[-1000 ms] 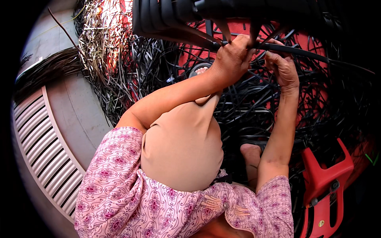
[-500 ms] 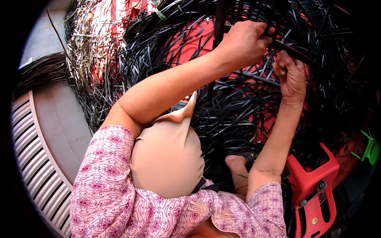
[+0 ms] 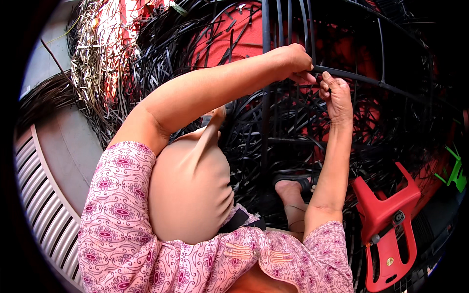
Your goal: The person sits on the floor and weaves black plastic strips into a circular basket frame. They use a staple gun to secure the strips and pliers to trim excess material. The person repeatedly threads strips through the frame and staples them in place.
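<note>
Left hand [image 3: 296, 59] and right hand [image 3: 338, 97] curl at the black bar [image 3: 352, 75], perhaps steadying it; whether pinching it, cannot tell.

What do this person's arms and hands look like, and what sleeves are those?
The left hand and right hand are bare, and so are the forearms. The loose sleeves are pale pink with swirly purple lines and magenta flower-like shapes, and they end near the elbows.
</note>
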The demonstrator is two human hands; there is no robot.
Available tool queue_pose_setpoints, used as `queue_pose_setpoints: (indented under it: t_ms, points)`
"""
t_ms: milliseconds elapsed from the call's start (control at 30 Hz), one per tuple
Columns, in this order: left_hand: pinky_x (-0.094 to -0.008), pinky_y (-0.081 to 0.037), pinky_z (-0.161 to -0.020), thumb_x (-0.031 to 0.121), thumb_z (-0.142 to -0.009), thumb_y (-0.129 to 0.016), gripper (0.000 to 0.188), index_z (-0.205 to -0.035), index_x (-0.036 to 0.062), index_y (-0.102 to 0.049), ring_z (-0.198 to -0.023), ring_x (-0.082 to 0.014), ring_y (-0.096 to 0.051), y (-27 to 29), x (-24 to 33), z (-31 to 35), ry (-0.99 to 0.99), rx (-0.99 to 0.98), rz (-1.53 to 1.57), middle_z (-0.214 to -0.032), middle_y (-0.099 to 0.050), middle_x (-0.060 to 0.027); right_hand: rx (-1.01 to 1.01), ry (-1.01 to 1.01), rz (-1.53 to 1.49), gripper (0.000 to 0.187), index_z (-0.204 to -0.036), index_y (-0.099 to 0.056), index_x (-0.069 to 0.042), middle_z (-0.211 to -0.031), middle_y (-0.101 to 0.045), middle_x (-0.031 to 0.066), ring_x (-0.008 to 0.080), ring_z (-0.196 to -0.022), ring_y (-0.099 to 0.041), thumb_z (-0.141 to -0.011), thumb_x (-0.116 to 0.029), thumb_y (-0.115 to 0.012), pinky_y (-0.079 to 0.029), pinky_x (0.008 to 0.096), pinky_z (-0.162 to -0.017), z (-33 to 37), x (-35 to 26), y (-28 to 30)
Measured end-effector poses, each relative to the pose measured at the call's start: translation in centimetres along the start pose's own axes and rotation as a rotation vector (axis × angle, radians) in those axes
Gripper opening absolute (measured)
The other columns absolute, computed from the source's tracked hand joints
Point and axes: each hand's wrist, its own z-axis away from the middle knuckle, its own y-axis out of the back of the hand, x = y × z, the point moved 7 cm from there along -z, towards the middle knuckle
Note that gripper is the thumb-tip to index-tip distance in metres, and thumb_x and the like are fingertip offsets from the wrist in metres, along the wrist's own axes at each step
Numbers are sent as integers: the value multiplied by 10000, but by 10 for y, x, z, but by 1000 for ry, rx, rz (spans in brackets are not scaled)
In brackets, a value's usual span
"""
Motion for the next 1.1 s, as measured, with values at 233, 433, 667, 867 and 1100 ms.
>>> queue_pose_setpoints:
  t_ms: [233,433,667,867,1100]
  points:
    - [-306,-586,-678,58,-949,-579,372,-1268,-109,-489,-787,-239,-737,8,-20,14,-285,97,-123,-1037,-655,-177,-34,61,84,149,-864,-633,-58,-698,-556,-34,38,-573,-453,-921,-183,-690,-351,202,-519,1,20,6]
    - [-243,-475,-548,286,-984,-602,303,-1033,-10,-637,-590,-88,-553,-22,-34,65,-533,169,-297,-791,-623,-41,107,82,256,170,-924,-694,-48,-708,-603,-34,33,-584,-503,-906,-215,-714,-393,185,-546,10,34,32]
    - [-272,-459,-760,279,-980,-617,298,-1074,-3,-646,-818,-89,-545,-54,-80,0,-293,126,341,-926,-612,-35,188,92,218,202,-1033,-703,-16,-741,-632,-20,41,-614,-534,-927,-187,-678,-420,183,-567,29,35,31]
    - [-264,-441,-754,263,-978,-631,256,-1041,19,-676,-819,-83,-534,-56,-76,-11,-381,96,519,-866,-623,0,156,8,149,199,-978,-697,-30,-742,-634,-20,34,-578,-515,-939,-224,-673,-403,178,-520,28,47,21]
    - [-263,-468,-691,248,-978,-616,248,-1009,23,-715,-757,-88,-592,-61,-78,-23,-417,116,392,-852,-685,-13,161,59,197,257,-998,-708,-22,-737,-653,6,76,-590,-576,-932,-262,-646,-463,215,-525,30,52,25]
